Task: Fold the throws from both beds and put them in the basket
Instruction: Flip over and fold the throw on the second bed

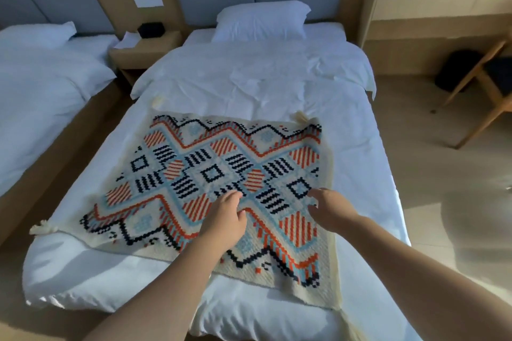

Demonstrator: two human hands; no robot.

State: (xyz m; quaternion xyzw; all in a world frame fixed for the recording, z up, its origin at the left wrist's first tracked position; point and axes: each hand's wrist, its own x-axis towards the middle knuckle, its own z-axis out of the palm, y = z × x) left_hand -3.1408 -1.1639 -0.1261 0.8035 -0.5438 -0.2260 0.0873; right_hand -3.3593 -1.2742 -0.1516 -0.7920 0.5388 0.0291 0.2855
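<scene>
I'm seeing the throw [219, 188] lying flat on the bed [249, 77]; left hand [224, 219] and right hand [329, 207] are hovering over its middle, fingers loosely spread, empty; grabbing there is risking a bunched, crooked fold

Matt knitted woollen throw [221, 174], smooth creased white cotton duvet [249, 83], matt pale wood nightstand [144, 50]

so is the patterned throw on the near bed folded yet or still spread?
Mostly spread: the throw lies flat across the bed, pattern up, tassels at its corners. Whether it is doubled over, cannot tell. Both hands hover open above it.
</scene>
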